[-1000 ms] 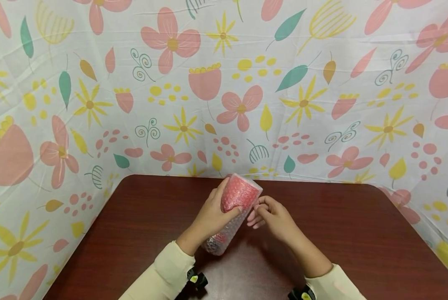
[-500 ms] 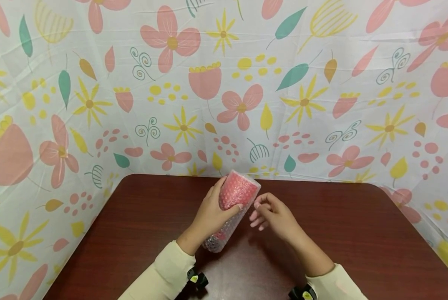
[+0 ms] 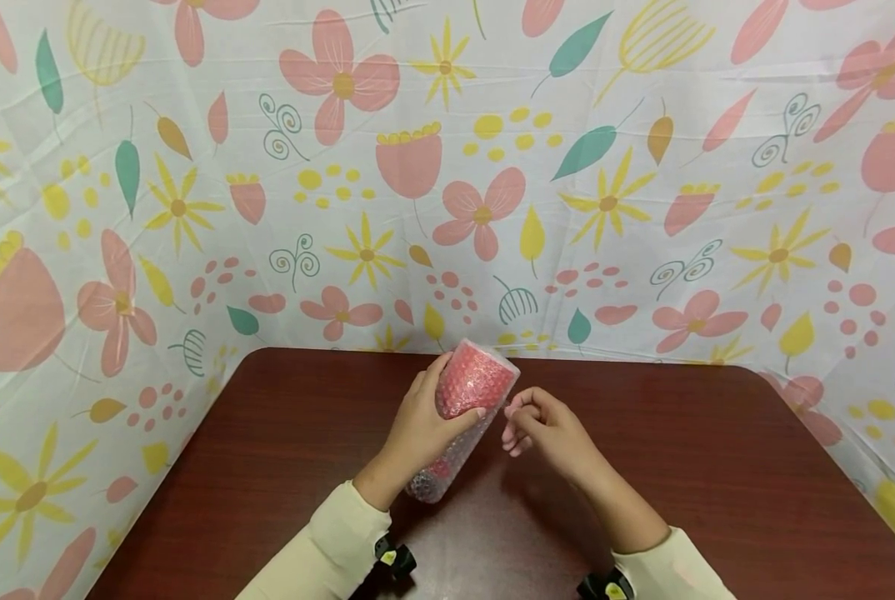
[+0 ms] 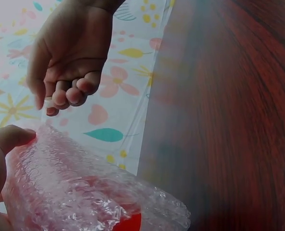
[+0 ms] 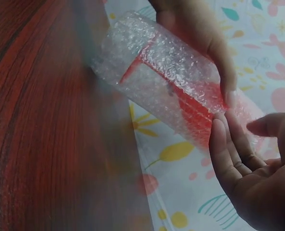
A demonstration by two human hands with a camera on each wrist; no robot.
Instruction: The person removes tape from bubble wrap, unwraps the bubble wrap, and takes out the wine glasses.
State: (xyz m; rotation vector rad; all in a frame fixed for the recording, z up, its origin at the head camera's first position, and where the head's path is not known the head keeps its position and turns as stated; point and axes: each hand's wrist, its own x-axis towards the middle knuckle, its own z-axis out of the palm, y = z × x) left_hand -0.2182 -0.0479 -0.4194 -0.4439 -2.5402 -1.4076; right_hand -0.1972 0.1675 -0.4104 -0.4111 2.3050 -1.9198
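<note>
A bubble-wrapped parcel [image 3: 479,379], with red showing through the clear wrap, slants above the table in the head view. My left hand [image 3: 421,425] grips its side, thumb lying across the front. At the parcel's right edge, my right hand [image 3: 548,429] has thumb and forefinger together and the other fingers curled inward. In the left wrist view, a small pale, clear strip [image 4: 48,103], which looks like tape, shows at those fingertips, just above the bubble wrap [image 4: 60,168]. The right wrist view shows red parts [image 5: 195,110] inside the layers of wrap.
The dark reddish-brown wooden table [image 3: 282,433] extends beneath both hands. A white floral cloth [image 3: 447,275] hangs behind it and along the sides. Each wrist wears a black camera strap, such as the left wrist camera [image 3: 395,558], beside a cream sleeve.
The parcel has risen slightly in the left hand's grip. The right hand has shifted a little to the right, away from the parcel's edge, and its lower fingers have drawn in.
</note>
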